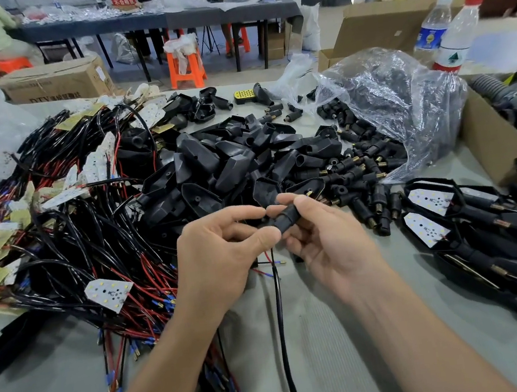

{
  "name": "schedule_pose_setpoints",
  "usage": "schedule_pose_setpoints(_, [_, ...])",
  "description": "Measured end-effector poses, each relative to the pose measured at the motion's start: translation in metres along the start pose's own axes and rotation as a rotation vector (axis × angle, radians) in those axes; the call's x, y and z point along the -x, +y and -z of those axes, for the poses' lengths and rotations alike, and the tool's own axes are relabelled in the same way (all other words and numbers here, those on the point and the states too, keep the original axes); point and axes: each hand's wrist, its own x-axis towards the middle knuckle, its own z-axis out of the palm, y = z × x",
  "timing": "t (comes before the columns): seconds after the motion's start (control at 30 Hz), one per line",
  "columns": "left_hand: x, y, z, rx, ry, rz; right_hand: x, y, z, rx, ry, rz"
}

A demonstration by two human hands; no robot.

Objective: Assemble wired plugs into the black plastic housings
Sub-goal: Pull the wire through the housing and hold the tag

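Both hands are up over the middle of the counter [332,333], working on one black plug [289,216]. The right hand [325,246] has its thumb and fingers curled round the plug's body. The left hand [222,259] pinches the plug's left end between thumb and forefinger, its other fingers loosely bent. A black cable [281,323] drops from that end straight down toward the near edge, with a few thin red and black leads [270,264] poking out just below the hands.

Right behind the hands sits a big heap of black plastic housings [230,163]. Left of that is a messy tangle of wire harnesses [94,248] with little white LED boards on them. To the right, loose plugs [362,179] spill out of a clear plastic bag [396,107]. Near right there's a row of housings with boards already fitted [482,227], lying beside a cardboard box [497,134]. Two water bottles [456,38] stand at the far right.
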Motion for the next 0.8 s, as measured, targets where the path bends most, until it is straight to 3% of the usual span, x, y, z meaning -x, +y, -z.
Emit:
schedule_pose_setpoints(0.17, [0.009, 0.008, -0.005, -0.202, -0.034, -0.049, 0.002, -0.001, 0.001, 0.071, -0.035, 0.017])
schedule_pose_setpoints(0.3, [0.011, 0.013, -0.008, -0.185, -0.043, -0.022, 0.005, -0.001, -0.001, 0.164, -0.069, 0.065])
schedule_pose_setpoints(0.5, [0.012, 0.013, -0.010, -0.145, -0.192, 0.044, -0.003, -0.013, -0.002, 0.164, 0.137, 0.216])
schedule_pose_setpoints(0.8, [0.008, 0.018, -0.008, 0.228, -0.597, 0.400, -0.022, -0.024, 0.009, -0.001, 0.336, 0.256])
